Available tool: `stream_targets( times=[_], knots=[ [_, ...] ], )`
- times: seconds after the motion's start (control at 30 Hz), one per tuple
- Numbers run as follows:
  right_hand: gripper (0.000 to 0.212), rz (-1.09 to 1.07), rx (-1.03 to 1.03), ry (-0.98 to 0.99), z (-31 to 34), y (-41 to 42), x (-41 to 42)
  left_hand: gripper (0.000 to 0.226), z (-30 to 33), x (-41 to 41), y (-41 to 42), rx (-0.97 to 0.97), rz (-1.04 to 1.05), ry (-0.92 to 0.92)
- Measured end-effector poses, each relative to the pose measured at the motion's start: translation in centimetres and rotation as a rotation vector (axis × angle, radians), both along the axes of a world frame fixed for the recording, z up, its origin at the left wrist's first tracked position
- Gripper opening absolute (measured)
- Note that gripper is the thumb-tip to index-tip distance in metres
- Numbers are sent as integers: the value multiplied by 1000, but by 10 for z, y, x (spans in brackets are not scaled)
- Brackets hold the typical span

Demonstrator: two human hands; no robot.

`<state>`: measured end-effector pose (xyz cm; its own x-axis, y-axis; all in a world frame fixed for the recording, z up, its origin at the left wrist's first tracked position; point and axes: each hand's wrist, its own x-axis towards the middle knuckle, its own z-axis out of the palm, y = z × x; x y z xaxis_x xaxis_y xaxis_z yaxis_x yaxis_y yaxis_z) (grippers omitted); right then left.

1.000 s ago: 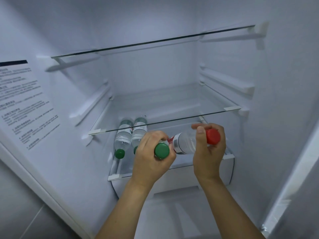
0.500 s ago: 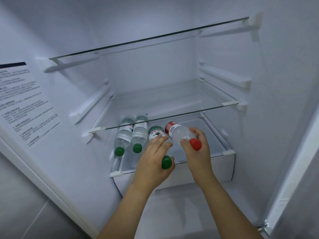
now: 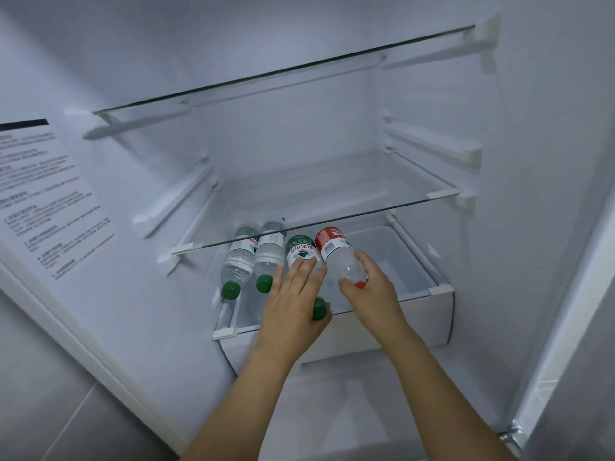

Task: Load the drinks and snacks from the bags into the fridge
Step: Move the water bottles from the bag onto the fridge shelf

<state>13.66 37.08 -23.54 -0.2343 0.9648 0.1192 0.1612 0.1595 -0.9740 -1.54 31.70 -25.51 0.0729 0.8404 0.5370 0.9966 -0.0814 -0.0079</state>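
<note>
Four bottles: lying on their sides in a row on the lowest glass shelf (image 3: 336, 322), caps toward the viewer, all seen at the centre of the head view.
Fridge (image 3: 332, 134): open, white interior; wall rails on both sides.
Upper glass shelf (image 3: 283, 73): at 12 o'clock, nothing seen on it.
Middle glass shelf (image 3: 332, 197): directly above the bottles; their far ends show through it.
Drawer (image 3: 412, 261): white, under the lowest glass shelf, from centre toward 3 o'clock.
First green-capped bottle (image 3: 238, 266): outermost at 9 o'clock of the row, untouched.
Second green-capped bottle (image 3: 268, 257): touching or just beside the first; contact cannot be told.
Third green-capped bottle (image 3: 301, 251): green label, cap showing under the palm at 6 o'clock.
Red-capped bottle (image 3: 339, 257): red label, at the 3 o'clock end of the row, close beside the third bottle.
Left hand (image 3: 293, 304): lies flat over the third green-capped bottle, fingers straight and spread apart, resting on it rather than curled round it.
Right hand (image 3: 369, 294): fingers and thumb curled round the neck end of the red-capped bottle, clamped on it; cap mostly covered.
Printed sheet (image 3: 43, 201): stuck on the wall at 9 o'clock; text too blurred to read.
Floor (image 3: 43, 410): grey tiles at 7 o'clock.
</note>
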Motion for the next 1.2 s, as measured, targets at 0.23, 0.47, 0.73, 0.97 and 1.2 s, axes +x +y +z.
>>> stream_targets(
  times=[0.23, 0.47, 0.73, 0.97, 1.2],
  knots=[
    [62, 43, 5, -143, 7, 8, -4, 72, 0, -10, 2, 7, 69, 11],
    [56, 58, -22, -141, 11, 22, -15, 82, 5, -16, 13, -50, 200, 52],
    [48, 48, 28, -147, 17, 40, -37, 78, 16, -24, 31, -153, 254, -8],
    [51, 68, 23, -184, 15, 53, -42, 74, 19, -26, 46, -147, 303, -8],
    [55, 39, 30, -218, 6, 58, -44, 76, 12, -24, 54, -92, 355, -32]
  ],
)
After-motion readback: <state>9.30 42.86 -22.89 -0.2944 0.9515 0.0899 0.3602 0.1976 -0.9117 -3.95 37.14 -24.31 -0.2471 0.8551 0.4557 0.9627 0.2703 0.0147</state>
